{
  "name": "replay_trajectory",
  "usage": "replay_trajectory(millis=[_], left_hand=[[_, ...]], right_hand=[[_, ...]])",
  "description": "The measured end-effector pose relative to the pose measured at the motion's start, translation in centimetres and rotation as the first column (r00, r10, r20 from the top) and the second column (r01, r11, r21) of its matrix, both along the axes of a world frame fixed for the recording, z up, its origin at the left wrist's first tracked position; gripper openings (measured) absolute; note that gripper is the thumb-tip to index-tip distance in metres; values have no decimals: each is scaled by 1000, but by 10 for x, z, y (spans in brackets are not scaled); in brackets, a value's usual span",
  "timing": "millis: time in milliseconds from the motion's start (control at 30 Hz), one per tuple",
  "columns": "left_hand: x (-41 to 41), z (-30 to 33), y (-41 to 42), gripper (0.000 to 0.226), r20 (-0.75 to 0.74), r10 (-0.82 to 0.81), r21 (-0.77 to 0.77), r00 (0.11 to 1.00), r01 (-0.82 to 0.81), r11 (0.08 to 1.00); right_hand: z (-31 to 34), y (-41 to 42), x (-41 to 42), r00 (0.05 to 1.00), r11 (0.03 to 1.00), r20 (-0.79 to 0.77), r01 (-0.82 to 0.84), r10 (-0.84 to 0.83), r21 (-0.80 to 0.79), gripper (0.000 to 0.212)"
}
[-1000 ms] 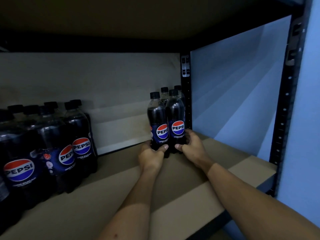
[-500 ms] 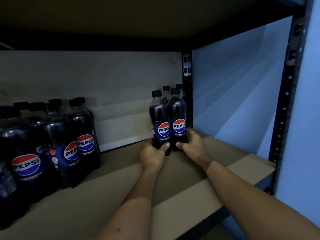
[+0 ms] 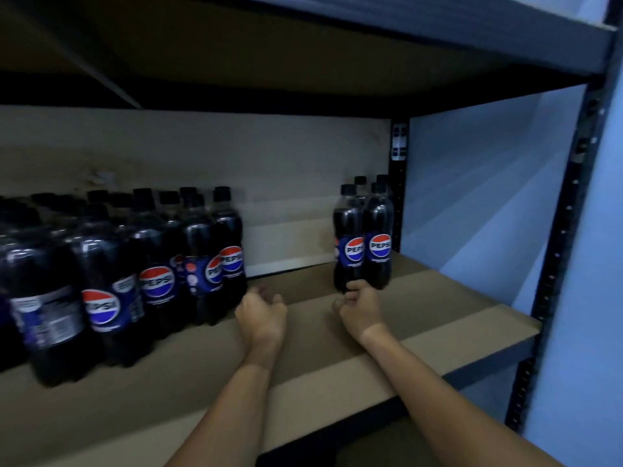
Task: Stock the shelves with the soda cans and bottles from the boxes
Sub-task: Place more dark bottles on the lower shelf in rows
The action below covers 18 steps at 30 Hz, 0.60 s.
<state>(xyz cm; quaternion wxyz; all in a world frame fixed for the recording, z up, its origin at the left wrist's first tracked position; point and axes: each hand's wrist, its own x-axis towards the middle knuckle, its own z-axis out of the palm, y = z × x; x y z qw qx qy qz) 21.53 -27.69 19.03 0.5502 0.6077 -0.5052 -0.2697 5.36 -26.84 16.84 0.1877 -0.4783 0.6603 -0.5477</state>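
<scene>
The right hand (image 3: 360, 306) sits low over the shelf (image 3: 472, 332), fingers curled loosely, its fingertips at the foot of the small group of bottles (image 3: 365, 241) in the far right corner. From this angle it is hard to tell whether the fingers actually touch the base of the front bottle or only hang just short of it; they do not wrap round it, and the hand carries nothing. Those bottles stand upright, caps up, long axis vertical, directly ahead of the right hand and slightly above its knuckles, packed two deep against the black corner post (image 3: 399, 197).

The left hand (image 3: 261, 315) lies beside it, nearer the middle of the shelf, palm turned partly up with the fingers relaxed and half curled, holding nothing. It is apart from both groups: the corner bottles lie to its right and forward, and the large block of bottles (image 3: 135, 274) begins just to its left, its nearest bottle close by the wrist.

Both forearms reach in from the front edge, roughly parallel, wrists low over the board. The right hand is clearly the nearer one to the corner group; judging by the bare stretch of shelf between the two groups, the next bottles would likely go there.
</scene>
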Motion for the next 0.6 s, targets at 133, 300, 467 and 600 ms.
replay_trajectory(millis=[133,300,467,600], left_hand=[[54,-2,14,27,43,141,-94,989,-137,986],[92,3,28,45,103,268,-127,958,-255,959],[84,5,20,65,180,223,-72,958,-213,974],[78,2,7,66,176,194,-40,965,-190,981]], right_hand=[[-3,-8,59,988,989,54,-148,147,15,41],[5,-27,114,950,957,124,-290,287,4,51],[12,-52,131,889,940,304,-327,341,-98,50],[12,-71,135,824,906,378,-402,421,-131,54]])
